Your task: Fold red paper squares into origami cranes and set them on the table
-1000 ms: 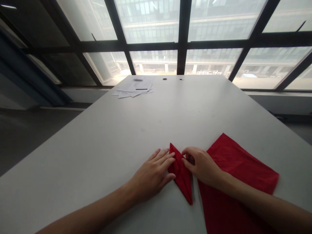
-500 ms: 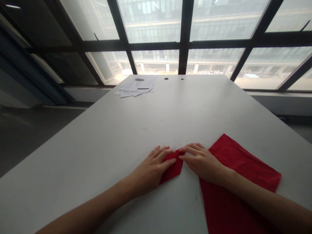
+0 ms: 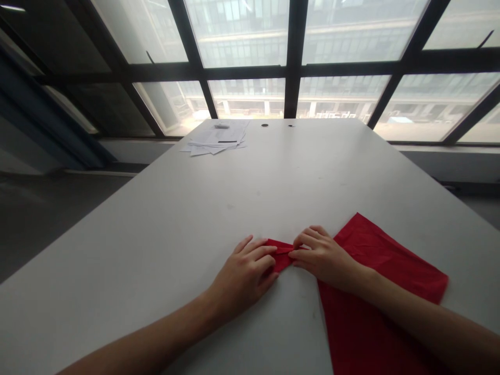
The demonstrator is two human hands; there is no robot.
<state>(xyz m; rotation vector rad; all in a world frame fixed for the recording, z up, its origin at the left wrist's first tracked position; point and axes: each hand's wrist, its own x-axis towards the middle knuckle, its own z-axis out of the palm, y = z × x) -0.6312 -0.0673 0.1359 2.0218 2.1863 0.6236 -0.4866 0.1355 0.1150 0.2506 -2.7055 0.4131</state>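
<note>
A small folded piece of red paper [image 3: 282, 262] lies on the table between my two hands. My left hand [image 3: 247, 265] is over its left part, fingers curled onto it and the thumb along its near edge, so much of that end is hidden. The thumb and fingertips of my right hand [image 3: 315, 254] pinch the right tip of the piece. A crease runs across its upper face toward that tip. Under my right wrist and forearm lies a larger creased red sheet [image 3: 385, 247], flat on the table, with its near part running out of view.
The white table [image 3: 187, 219] stretches away to the windows [image 3: 250, 96]. Several loose white papers [image 3: 213, 138] with a small pale object on them lie at its far left. Two small dark round spots [image 3: 264, 125] are near the far edge. A blue curtain [image 3: 50, 114] hangs at left.
The small red piece has turned, and its visible shape is narrower. My left thumb has slid nearer along its lower edge. My right fingers pinch closer around the tip.
</note>
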